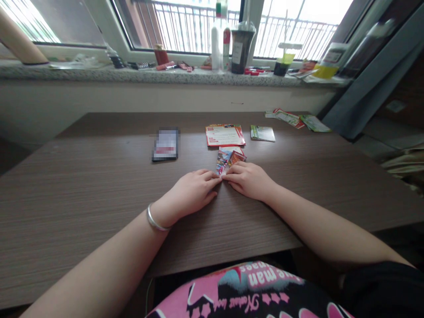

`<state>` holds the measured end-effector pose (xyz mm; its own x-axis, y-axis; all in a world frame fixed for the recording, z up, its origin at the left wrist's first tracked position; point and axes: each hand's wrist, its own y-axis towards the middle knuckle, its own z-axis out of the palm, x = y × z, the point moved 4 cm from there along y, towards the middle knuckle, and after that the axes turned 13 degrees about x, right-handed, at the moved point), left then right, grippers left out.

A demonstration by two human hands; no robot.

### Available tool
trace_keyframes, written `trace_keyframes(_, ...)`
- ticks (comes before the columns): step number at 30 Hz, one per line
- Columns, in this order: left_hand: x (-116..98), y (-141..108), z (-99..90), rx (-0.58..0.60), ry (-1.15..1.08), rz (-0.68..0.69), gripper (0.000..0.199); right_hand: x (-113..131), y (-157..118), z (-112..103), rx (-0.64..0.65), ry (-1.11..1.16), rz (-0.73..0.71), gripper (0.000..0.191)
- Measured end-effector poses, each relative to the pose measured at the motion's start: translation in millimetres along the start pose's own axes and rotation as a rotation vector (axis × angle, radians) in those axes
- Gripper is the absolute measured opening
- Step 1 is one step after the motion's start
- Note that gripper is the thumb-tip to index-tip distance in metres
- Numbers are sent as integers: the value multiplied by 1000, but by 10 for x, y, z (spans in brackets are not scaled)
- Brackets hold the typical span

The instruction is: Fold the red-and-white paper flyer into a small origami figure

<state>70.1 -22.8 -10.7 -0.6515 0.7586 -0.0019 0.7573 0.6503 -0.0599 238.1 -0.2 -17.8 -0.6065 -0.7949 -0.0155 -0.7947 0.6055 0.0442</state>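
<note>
Touching the near edge of the illustrated paper (223, 156) at frame centre, the part-curled left hand (194, 192) and right hand (251, 180) show no clear grip, and uneven fingertip pressure could skew or crease it.

Daylight was pouring through the windows (195, 26), a barred railing (180, 22) standing outside; beneath ran a speckled stone sill (132, 76), then a pale wall (132, 98), with the brown wood-grain tabletop (82, 185) below and a grey-blue curtain (371, 79) hanging at right.
</note>
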Motion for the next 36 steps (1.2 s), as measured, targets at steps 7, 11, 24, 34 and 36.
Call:
trace_keyframes(7, -25, 2, -20, 7, 16, -17, 35, -11, -12, 22, 7, 39, 6, 32)
trace_keyframes(11, -49, 4, -28, -2, 36, -28, 34, 10, -16, 25, 10, 49, 11, 31)
trace_keyframes(24, -80, 3, -60, 45, 9, -48, 33, -17, -3, -72, 24, -8, 180, 30)
trace_keyframes(34, -67, 0, -48, 56, -8, -45, 33, -254, -65, -70, 49, 37, 284, 29)
trace_keyframes(36, -61, -1, -44, 56, -13, -46, 33, -307, -73, -68, 55, 53, 314, 29)
